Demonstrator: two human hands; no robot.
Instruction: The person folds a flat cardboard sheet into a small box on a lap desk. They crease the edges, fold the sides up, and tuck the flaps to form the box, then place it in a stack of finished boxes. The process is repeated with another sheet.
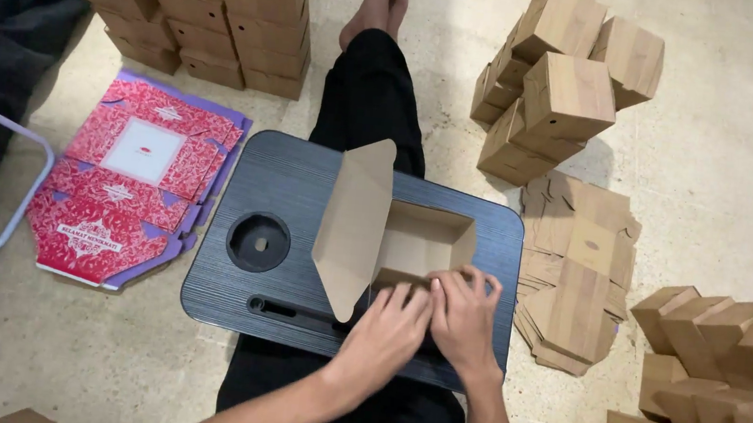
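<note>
A brown cardboard box (pixel 425 235), part folded with its lid flap (pixel 352 223) standing up at the left, rests on a dark lap table (pixel 287 184) across my legs. My left hand (pixel 383 332) and my right hand (pixel 463 316) lie side by side on the box's near wall, fingers pressing down on its folded edge. Both hands touch the cardboard; neither lifts it off the table.
Stacks of finished brown boxes (pixel 221 13) stand at the back left, more (pixel 559 82) at the back right and lower right (pixel 730 365). Flat cardboard blanks (pixel 574 267) lie right of the table. Red patterned flat cartons (pixel 127 178) lie to the left, beside a metal chair leg (pixel 23 205).
</note>
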